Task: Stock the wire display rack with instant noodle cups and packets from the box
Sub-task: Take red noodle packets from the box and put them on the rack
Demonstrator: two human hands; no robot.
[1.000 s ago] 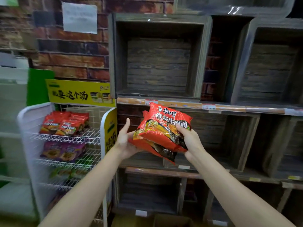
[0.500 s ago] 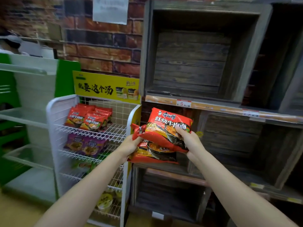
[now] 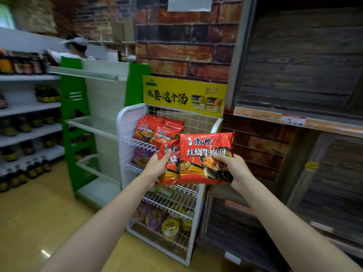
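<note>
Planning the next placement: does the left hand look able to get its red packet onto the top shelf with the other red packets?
Probably yes: the left hand holds its red packet just before the top shelf, whose front is open.

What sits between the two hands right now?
Head view: two red noodle packets. The left hand grips the rear packet; the right hand grips the front packet, which overlaps it.

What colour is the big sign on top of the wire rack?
Yellow, with black writing; the sign shows in the head view.
</note>
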